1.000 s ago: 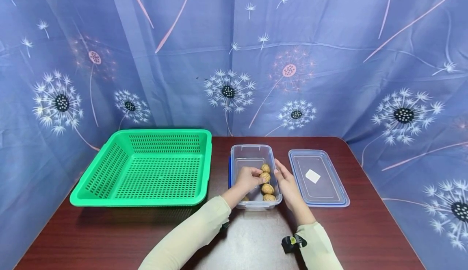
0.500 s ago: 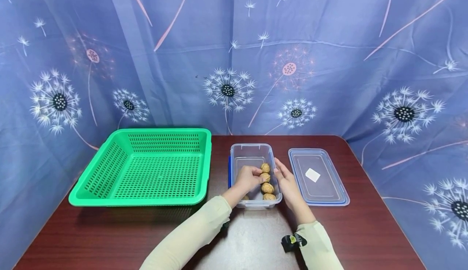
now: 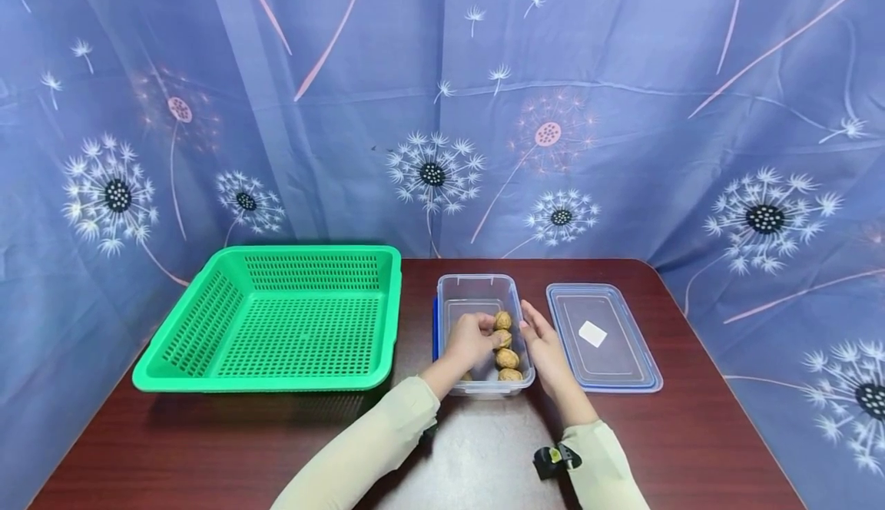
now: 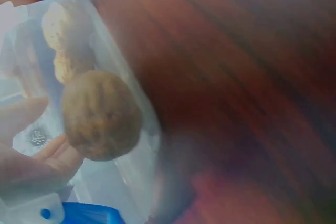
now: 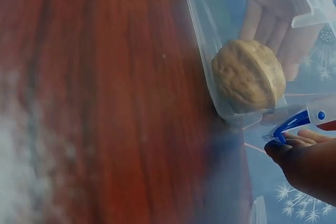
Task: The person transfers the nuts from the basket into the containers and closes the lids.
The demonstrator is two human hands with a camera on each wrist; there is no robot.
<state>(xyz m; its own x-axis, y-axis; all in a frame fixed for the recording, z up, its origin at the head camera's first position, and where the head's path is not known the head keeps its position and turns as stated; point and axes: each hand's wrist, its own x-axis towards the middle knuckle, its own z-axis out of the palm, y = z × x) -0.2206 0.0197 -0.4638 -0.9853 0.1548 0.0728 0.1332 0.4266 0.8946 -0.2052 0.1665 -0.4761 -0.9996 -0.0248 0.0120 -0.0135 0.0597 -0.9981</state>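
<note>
In the head view a clear plastic container (image 3: 475, 287) holds a row of walnuts (image 3: 507, 358) along its right side. My left hand (image 3: 470, 337) reaches inside, thumb and forefinger on either side of a walnut (image 3: 506, 339), second from the far end of the row. My right hand (image 3: 548, 350) lies along the outside of the right wall, fingers extended. Part of another walnut (image 3: 466, 376) shows by the near left corner, mostly behind my left wrist. The right wrist view has a walnut (image 5: 247, 74) close behind the clear wall, with my right thumb (image 5: 281, 153) near a blue latch (image 5: 289, 126).
To the left stands a large green slotted basket (image 3: 318, 381) with nothing in it. A clear lid (image 3: 601, 364) with a white label lies to the right of the container. Dark red wooden table (image 3: 484, 464) lies beneath, backed by a blue dandelion-print curtain (image 3: 346, 149).
</note>
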